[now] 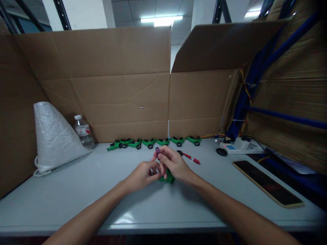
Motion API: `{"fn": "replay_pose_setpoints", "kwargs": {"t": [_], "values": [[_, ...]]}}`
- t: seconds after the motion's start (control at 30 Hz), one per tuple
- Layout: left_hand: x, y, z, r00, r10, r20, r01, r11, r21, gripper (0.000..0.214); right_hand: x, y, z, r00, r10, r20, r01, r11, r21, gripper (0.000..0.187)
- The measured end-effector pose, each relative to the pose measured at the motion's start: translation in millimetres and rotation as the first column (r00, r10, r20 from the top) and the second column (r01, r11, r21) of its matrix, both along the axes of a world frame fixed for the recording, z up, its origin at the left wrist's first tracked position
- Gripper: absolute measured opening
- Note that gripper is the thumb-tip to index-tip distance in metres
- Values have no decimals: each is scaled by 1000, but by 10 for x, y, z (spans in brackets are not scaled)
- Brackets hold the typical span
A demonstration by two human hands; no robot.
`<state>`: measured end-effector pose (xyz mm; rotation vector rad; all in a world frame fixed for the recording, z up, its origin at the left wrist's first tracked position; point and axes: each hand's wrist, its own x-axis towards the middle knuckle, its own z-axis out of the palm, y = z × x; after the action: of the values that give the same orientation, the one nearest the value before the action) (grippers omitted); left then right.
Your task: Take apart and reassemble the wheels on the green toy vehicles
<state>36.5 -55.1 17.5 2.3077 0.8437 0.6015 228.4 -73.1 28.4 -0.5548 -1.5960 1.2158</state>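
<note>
My left hand (142, 174) and my right hand (173, 163) meet over the middle of the grey table (76, 190). Both pinch a small green toy car (168, 178) that rests on the tabletop under my fingers. My right hand also grips a tool with a purple handle (157, 150) that stands upright above the toy. Most of the toy is hidden by my fingers. A row of several finished green toy cars with black wheels (153, 142) stands along the back of the table.
A white bag (52, 137) and a water bottle (83, 132) stand at the back left. A red pen (190, 157) lies behind my right hand. A dark wood-framed board (268, 183), a black wheel (221, 151) and a white device (238, 145) are at the right. Cardboard walls (114, 85) enclose the table.
</note>
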Motion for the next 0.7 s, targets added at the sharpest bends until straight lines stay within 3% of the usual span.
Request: {"fn": "replay_pose_setpoints", "kwargs": {"t": [0.33,0.57,0.7], "values": [[44,-67,92,1000,-23,6,23,1000,14,21,-35,54,-69,994,-90,-58,90,996,-5,33],[38,-56,89,999,-32,8,32,999,11,22,-3,36,-43,999,15,-43,-15,1000,3,35],[31,-46,68,1000,-24,18,23,999,24,21,9,6,-4,1000,4,4,-4,1000,25,36]]}}
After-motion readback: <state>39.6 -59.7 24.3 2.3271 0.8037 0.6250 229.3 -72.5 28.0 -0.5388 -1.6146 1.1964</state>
